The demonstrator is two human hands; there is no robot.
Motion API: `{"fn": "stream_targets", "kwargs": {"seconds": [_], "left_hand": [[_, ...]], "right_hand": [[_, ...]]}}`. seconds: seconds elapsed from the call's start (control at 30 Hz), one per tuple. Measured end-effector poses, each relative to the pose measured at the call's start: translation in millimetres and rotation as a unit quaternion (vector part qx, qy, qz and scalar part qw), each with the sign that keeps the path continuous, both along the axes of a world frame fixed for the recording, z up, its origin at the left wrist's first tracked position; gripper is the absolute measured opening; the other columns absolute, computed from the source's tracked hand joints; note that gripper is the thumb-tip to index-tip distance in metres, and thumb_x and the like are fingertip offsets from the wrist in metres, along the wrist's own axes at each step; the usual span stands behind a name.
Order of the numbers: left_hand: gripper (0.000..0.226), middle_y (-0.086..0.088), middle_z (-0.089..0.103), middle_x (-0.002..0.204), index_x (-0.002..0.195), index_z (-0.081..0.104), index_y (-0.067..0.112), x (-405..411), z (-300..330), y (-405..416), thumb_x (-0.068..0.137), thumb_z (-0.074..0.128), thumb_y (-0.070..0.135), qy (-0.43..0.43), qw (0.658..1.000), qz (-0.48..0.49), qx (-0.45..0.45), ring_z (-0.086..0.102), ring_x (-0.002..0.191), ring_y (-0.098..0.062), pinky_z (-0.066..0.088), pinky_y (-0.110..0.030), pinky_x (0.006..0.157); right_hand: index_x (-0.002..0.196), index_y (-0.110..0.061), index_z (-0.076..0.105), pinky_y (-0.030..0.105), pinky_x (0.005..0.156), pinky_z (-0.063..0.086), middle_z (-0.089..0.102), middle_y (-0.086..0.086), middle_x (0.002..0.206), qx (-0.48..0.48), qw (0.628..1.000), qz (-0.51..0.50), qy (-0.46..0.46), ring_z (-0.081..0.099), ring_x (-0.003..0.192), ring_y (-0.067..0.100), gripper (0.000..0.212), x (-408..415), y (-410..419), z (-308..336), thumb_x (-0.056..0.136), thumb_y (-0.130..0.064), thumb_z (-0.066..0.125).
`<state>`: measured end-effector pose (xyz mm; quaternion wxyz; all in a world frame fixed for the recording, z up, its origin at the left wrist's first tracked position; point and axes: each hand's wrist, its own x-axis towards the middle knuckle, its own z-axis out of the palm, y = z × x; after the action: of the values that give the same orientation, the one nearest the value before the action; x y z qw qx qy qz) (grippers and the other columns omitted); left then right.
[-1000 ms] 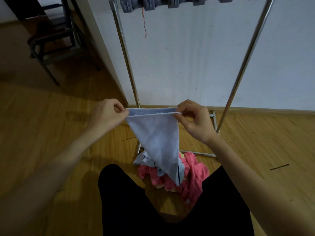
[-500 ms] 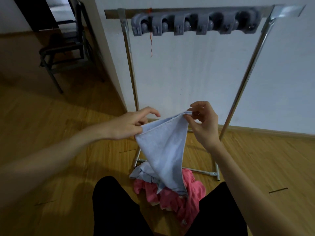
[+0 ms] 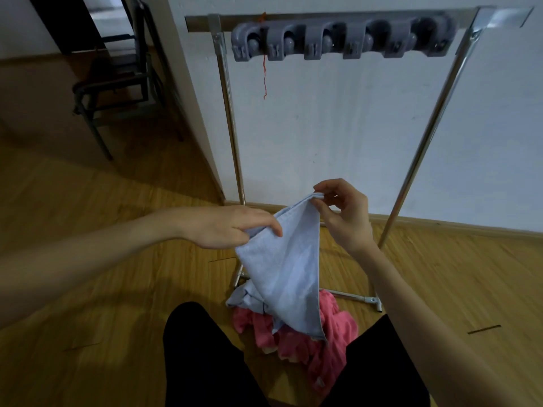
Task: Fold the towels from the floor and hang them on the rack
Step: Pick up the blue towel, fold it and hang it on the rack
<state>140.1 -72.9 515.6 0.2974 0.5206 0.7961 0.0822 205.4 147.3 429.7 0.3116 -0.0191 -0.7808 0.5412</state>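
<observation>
i see the pale blue towel hanging in a triangle, its top corner pinched by my right hand; my left hand grips its left edge. pink towels lie on the floor before the rack.

Rack posts (clip strip above) frame open room.

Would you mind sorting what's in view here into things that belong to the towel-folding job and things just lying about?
Part of the job:
- light blue towel, pinched by the right hand, left hand holding its lower edge
- pink towel heaped on the floor
- metal rack with grey clip holder

Just lying about:
- dark chair
- red thread dangling from the rack
</observation>
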Motion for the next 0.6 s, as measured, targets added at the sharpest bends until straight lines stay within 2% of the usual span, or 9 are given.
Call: {"fn": "stream_targets", "kwargs": {"seconds": [0.1,0.17,0.2,0.3,0.4,0.5,0.6], "left_hand": [[0.050,0.012,0.051,0.103,0.126,0.052,0.024,2,1,-1,0.078,0.048,0.009,0.004,1.000,-0.002,-0.015,0.049,0.092,0.001,0.039,-0.017,0.079],[0.051,0.009,0.055,0.102,0.124,0.055,0.025,2,2,-3,0.074,0.050,0.017,0.017,1.000,-0.005,-0.010,0.053,0.092,-0.006,0.048,-0.029,0.080],[0.051,0.007,0.058,0.104,0.125,0.055,0.025,2,3,-5,0.075,0.052,0.015,0.026,1.000,-0.014,-0.005,0.056,0.093,-0.008,0.050,-0.031,0.081],[0.042,0.003,0.064,0.107,0.124,0.059,0.019,-3,-2,-6,0.084,0.058,0.007,0.082,0.994,-0.065,0.027,0.059,0.091,-0.006,0.050,-0.021,0.080],[0.027,-0.003,0.071,0.097,0.113,0.066,0.012,-7,-7,-2,0.089,0.056,0.006,0.163,0.976,-0.110,0.090,0.065,0.083,-0.014,0.041,-0.009,0.074],[0.017,-0.002,0.070,0.080,0.095,0.072,0.011,-5,-4,-1,0.081,0.064,0.007,0.259,0.937,-0.176,0.154,0.064,0.066,-0.014,0.040,-0.012,0.062],[0.011,-0.003,0.062,0.092,0.091,0.073,0.015,-1,-2,-1,0.081,0.073,0.010,0.314,0.916,-0.176,0.180,0.058,0.073,-0.015,0.046,-0.021,0.054]], "right_hand": [[0.093,-0.011,0.065,0.020,0.072,0.052,0.065,-0.010,0.088,0.003,1.000,0.010,0.002,0.062,0.074,0.004,0.022,-3,-5,0,0.080,0.006,0.067],[0.093,-0.011,0.065,0.022,0.073,0.053,0.065,-0.010,0.088,0.008,1.000,0.013,0.004,0.063,0.075,0.006,0.021,-4,-8,0,0.080,0.006,0.067],[0.093,-0.011,0.065,0.023,0.073,0.054,0.065,-0.010,0.088,0.010,1.000,0.015,0.005,0.063,0.076,0.008,0.021,-4,-9,0,0.080,0.006,0.067],[0.092,-0.013,0.064,0.026,0.073,0.055,0.065,-0.011,0.088,0.010,1.000,0.021,0.005,0.064,0.077,0.012,0.023,-5,-12,1,0.080,0.006,0.067],[0.091,-0.014,0.064,0.025,0.073,0.054,0.065,-0.011,0.088,0.009,1.000,0.026,0.006,0.064,0.077,0.012,0.022,-5,-14,1,0.080,0.005,0.068],[0.091,-0.012,0.065,0.019,0.071,0.052,0.065,-0.011,0.087,0.004,1.000,0.024,0.006,0.063,0.075,0.006,0.020,-5,-14,2,0.080,0.004,0.069],[0.089,-0.010,0.066,0.016,0.070,0.050,0.066,-0.010,0.085,-0.012,1.000,0.022,0.000,0.062,0.074,0.002,0.018,-5,-12,4,0.080,0.005,0.068]]}}
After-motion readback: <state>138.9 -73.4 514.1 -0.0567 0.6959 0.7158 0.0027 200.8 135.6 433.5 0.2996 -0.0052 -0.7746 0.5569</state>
